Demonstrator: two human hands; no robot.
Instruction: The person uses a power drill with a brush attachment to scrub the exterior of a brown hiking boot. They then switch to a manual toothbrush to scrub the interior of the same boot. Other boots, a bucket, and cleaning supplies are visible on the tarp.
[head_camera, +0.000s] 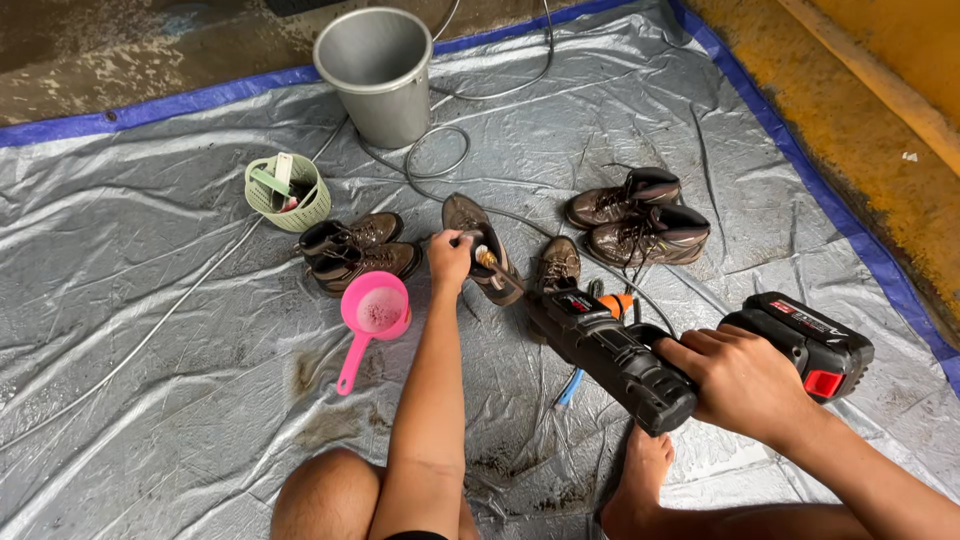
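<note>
Gripped firmly in the right hand (745, 385) was a black cordless power tool (620, 360) with a red and black battery pack (815, 345) at its rear, the fingers wrapped fully around the handle. Its slim nozzle end (487, 260) pointed into the opening of a brown boot (482, 245), which the left hand (450, 258) steadied by closing its fingers on the boot's collar. That boot was tipped on its side near the middle of a silver tarpaulin (150, 300) edged in blue. Just right of it stood another brown boot (558, 265), upright. A pair of dark brown boots (355, 252) lay side by side to the left, and a second pair (640, 220) rested further right. A pink plastic scoop (372, 315) sat on the tarpaulin just below the left pair. A pale green basket (288, 192) holding small items stood beyond them, and a grey metal bucket (380, 75) stood near the tarpaulin's far edge. Thin hoses or cables (440, 150) snaked across the sheet. The person's bare knee (325, 495) and bare foot (640, 480) showed at the bottom.
</note>
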